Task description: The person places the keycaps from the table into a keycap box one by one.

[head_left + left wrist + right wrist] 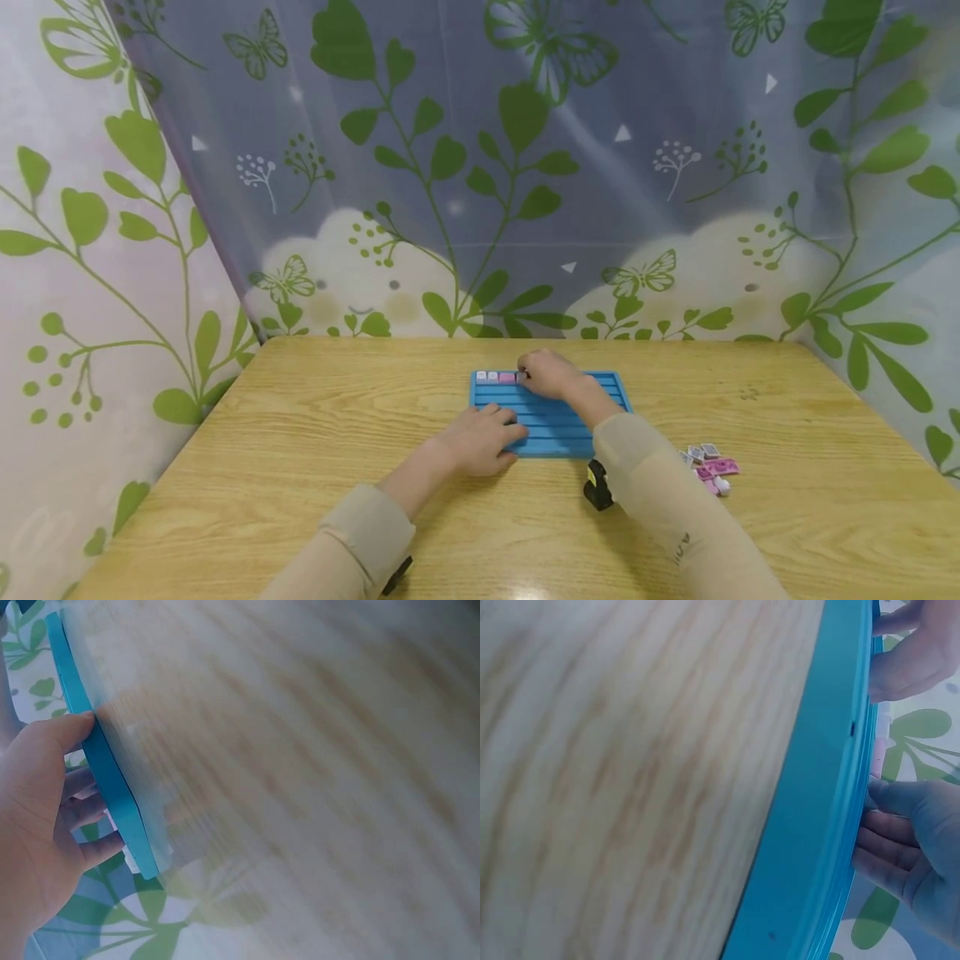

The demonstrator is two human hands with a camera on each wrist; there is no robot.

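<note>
A blue ridged tray point(558, 433) lies on the table, its back row holding white keycaps point(482, 377) and a pink keycap point(507, 378) at the left end. My left hand point(480, 437) rests over the tray's front left corner, fingers spread on the ridges; in the left wrist view its thumb point(81, 727) touches the tray's edge. At the back row, just right of the pink keycap, my right hand point(552, 375) pinches a small light keycap point(521, 377), mostly hidden by the fingers. The right wrist view shows that hand point(922, 840) low over the tray's ridges.
A loose pile of white and pink keycaps point(705, 468) lies on the wooden table point(337, 400) to the right, beside my right forearm. Behind the table hangs a curtain point(465, 208) printed with leaves and butterflies. Black wrist mounts point(597, 487) sit under the sleeves.
</note>
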